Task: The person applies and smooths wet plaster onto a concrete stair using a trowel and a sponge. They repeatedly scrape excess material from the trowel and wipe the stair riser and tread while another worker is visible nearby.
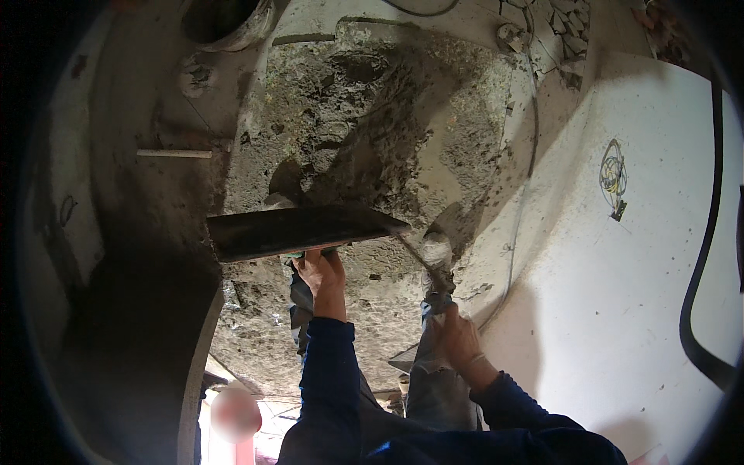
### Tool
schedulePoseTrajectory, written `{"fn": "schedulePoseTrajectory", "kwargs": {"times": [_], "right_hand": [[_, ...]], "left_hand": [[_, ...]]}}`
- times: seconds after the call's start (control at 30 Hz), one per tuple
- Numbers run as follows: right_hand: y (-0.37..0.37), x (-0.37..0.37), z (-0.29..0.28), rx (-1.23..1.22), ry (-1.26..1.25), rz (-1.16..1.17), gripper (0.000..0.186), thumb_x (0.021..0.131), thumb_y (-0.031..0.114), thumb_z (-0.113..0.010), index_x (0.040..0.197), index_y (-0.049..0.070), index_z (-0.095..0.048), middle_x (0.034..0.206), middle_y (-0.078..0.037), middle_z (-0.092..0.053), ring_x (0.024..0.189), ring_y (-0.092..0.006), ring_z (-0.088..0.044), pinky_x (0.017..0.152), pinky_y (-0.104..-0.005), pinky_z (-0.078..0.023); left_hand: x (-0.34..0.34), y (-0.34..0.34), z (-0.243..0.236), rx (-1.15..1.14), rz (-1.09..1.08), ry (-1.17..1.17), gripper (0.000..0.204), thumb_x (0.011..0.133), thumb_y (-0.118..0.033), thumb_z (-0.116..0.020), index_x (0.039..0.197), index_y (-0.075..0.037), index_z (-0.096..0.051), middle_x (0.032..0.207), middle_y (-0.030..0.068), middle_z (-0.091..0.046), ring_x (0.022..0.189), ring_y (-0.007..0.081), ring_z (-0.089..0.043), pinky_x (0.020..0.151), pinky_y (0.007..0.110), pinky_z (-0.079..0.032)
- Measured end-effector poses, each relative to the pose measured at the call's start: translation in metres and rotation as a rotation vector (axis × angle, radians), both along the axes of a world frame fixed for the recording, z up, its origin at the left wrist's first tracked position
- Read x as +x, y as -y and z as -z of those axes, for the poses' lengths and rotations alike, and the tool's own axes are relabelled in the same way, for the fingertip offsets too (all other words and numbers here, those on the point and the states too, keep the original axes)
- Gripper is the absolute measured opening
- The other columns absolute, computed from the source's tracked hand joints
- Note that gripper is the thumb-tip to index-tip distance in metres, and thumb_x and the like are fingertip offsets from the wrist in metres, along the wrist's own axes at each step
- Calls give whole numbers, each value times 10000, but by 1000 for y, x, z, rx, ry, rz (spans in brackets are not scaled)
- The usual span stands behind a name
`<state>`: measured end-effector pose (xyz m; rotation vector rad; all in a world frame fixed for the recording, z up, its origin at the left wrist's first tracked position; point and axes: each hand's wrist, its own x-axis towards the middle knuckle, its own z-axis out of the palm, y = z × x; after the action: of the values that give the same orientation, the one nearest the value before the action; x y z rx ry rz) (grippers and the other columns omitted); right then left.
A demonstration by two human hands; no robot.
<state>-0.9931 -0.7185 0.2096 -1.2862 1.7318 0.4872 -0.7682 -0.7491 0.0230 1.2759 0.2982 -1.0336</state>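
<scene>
My left hand (324,275) is closed beneath a long, dark, flat board, a plasterer's hawk (302,231), held nearly level in front of me. A bit of green shows at its grip; the rest of the handle is hidden by my fingers. Lower and to the right, my right hand (457,337) is wrapped round a trowel (422,260), seen almost edge-on as a thin slanting strip. The strip's far end comes up to the right tip of the hawk. Whether the two touch, I cannot tell. Below them lies rough, mortar-smeared floor (341,139).
A large round bucket (263,23) stands at the far left. On the right, a pale panel (620,271) carries a coil of wires (612,177), and a dark cable (535,116) runs along the floor. Broken pieces (570,31) lie far right. A curved dark surface (147,325) rises at left.
</scene>
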Motion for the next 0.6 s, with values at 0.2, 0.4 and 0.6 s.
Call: {"fn": "schedulePoseTrajectory", "kwargs": {"times": [0.2, 0.4, 0.6], "right_hand": [[0, -52, 23, 79, -143, 102, 361, 916, 223, -595, 1131, -5, -416, 769, -309, -628, 748, -514, -614, 629, -576, -471], [-14, -44, 2, -24, 67, 202, 381, 905, 251, -608, 1139, -7, -453, 820, -311, -638, 800, -522, -613, 670, -579, -479], [-23, -38, 75, 9, -16, 237, 417, 907, 285, -609, 1141, -20, -450, 852, -340, -630, 824, -534, -603, 696, -588, -489]], "left_hand": [[3, -3, -5, -161, -9, -149, 473, 781, -299, -816, 1180, -146, -612, 1143, 31, -625, 1059, 229, -605, 922, 403, -542], [2, -10, 10, -181, 32, -346, 431, 874, -377, -692, 1207, -110, -633, 1226, 80, -643, 1143, 282, -594, 1003, 474, -480], [-5, -12, 6, -283, 106, -553, 496, 887, -486, -612, 1165, -78, -653, 1173, 72, -667, 1086, 298, -623, 952, 473, -512]]}}
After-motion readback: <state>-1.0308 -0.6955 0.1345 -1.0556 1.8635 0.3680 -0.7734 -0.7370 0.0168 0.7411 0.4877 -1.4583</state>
